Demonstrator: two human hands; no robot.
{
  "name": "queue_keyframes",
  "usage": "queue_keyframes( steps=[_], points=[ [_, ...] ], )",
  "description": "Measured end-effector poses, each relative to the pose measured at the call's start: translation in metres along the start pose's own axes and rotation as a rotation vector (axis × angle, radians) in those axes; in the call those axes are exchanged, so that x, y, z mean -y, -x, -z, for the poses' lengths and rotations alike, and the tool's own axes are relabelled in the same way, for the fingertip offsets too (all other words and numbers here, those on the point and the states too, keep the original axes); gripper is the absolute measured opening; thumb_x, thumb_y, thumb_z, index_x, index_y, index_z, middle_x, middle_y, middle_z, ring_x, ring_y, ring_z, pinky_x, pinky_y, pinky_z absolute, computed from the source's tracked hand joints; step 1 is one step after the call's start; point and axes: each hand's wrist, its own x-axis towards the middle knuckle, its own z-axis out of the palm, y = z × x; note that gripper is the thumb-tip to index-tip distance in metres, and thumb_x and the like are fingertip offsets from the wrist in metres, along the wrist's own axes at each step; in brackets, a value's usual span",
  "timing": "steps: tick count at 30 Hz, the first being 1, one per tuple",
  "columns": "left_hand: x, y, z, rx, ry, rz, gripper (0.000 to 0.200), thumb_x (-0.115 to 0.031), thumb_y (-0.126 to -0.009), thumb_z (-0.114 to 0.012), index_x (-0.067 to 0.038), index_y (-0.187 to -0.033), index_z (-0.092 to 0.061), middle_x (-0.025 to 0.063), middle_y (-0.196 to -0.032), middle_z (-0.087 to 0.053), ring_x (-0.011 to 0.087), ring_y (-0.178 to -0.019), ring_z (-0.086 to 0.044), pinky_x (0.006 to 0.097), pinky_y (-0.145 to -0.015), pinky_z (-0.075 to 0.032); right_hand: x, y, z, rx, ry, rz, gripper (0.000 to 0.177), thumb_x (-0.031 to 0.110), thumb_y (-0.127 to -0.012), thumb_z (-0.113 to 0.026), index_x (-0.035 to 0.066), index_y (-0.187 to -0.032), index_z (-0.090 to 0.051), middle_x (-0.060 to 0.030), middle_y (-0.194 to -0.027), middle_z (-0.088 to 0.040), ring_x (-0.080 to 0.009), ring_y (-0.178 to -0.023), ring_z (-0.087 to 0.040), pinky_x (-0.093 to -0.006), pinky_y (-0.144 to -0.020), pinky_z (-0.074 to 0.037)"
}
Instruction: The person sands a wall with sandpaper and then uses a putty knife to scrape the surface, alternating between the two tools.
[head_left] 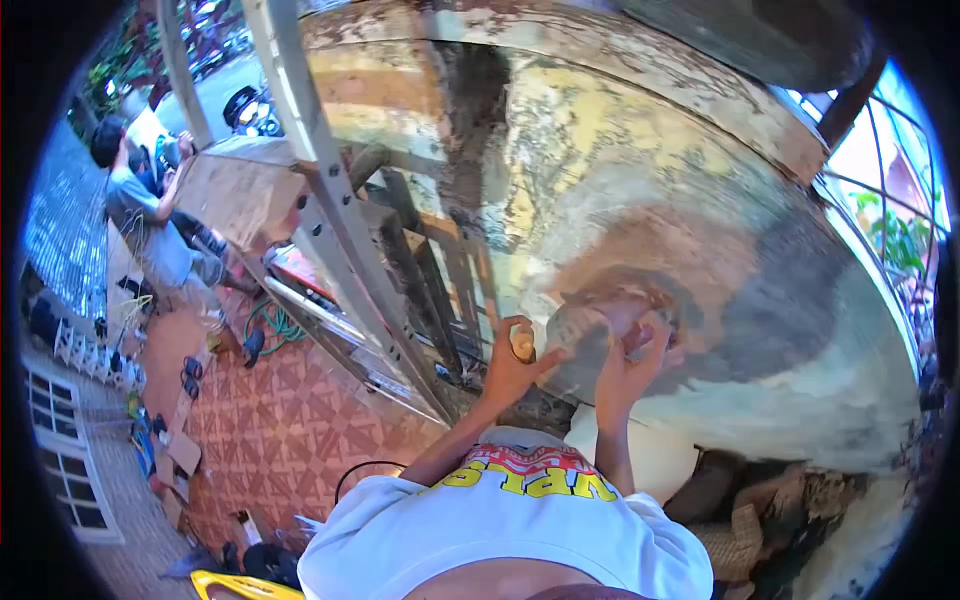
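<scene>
In front of me is a patched wall (740,250) with a rough, reddish-brown area ringed by smeared grey. My left hand (512,375) is curled around a tan, rounded handle (522,345), its thumb stretched towards the wall. Beside that thumb is a flat greyish piece (577,340), overlapping the lower edge of the rough area. My right hand (632,368) is close to the wall, right of the greyish piece, with its fingers bent and pinched together. I cannot tell what is between them.
A metal ladder (325,190) leans at left beside a wooden box (245,190) and upright boards (400,270). Another person (155,215) stands further left on the tiled floor (300,400), near a green hose (277,325). A yellow object (240,585) lies below.
</scene>
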Motion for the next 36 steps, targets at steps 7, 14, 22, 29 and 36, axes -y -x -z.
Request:
queue_keyframes(
  steps=[7, 14, 22, 29, 36],
  points=[
    [-0.018, -0.001, 0.037, -0.115, 0.122, 0.291, 0.039, -0.019, -0.084, -0.073, -0.002, -0.117, -0.062, 0.0087, -0.085, -0.065, 0.0112, -0.073, -0.062, 0.027, -0.065, -0.05, -0.015, 0.002, -0.012, 0.187, 0.03, 0.075, 0.03, 0.004, -0.084, -0.064, 0.005, -0.111, -0.05, -0.0065, -0.105, -0.042, -0.0186, -0.098, -0.041, -0.03, -0.089, -0.035],
    [-0.035, -0.01, 0.053, -0.181, 0.151, 0.079, 0.029, -0.013, -0.086, -0.069, -0.006, -0.114, -0.067, 0.0095, -0.092, -0.072, 0.0093, -0.072, -0.066, 0.0234, -0.062, -0.053, -0.002, 0.001, 0.004, 0.324, 0.071, 0.105, 0.026, 0.006, -0.087, -0.061, 0.004, -0.11, -0.048, -0.0061, -0.106, -0.043, -0.0196, -0.103, -0.041, -0.0288, -0.094, -0.03],
    [-0.037, -0.025, 0.087, 0.034, 0.012, -0.284, 0.029, -0.001, -0.078, -0.067, -0.004, -0.107, -0.07, 0.01, -0.093, -0.068, 0.0158, -0.079, -0.066, 0.03, -0.07, -0.051, 0.001, -0.014, 0.035, 0.315, 0.075, 0.056, 0.026, 0.008, -0.091, -0.057, 0.004, -0.114, -0.045, -0.0058, -0.105, -0.042, -0.0191, -0.101, -0.039, -0.0286, -0.096, -0.028],
    [-0.054, -0.032, 0.092, 0.091, 0.031, -0.534, 0.022, 0.0, -0.074, -0.069, 0.001, -0.096, -0.07, 0.0135, -0.102, -0.065, 0.0208, -0.082, -0.063, 0.0314, -0.074, -0.049, 0.016, -0.017, 0.027, 0.144, 0.112, 0.132, 0.029, 0.003, -0.088, -0.054, 0.002, -0.116, -0.044, -0.0133, -0.109, -0.046, -0.0289, -0.107, -0.043, -0.0341, -0.1, -0.029],
    [-0.061, -0.008, 0.102, -0.043, 0.017, -0.292, 0.017, -0.011, -0.085, -0.069, 0.005, -0.088, -0.067, 0.0103, -0.067, -0.065, 0.01, -0.057, -0.054, 0.0276, -0.055, -0.045, 0.034, -0.022, 0.006, 0.082, 0.131, 0.149, 0.023, 0.006, -0.092, -0.054, -0.001, -0.113, -0.051, -0.0156, -0.109, -0.05, -0.0286, -0.104, -0.048, -0.0382, -0.094, -0.037]
  ],
)
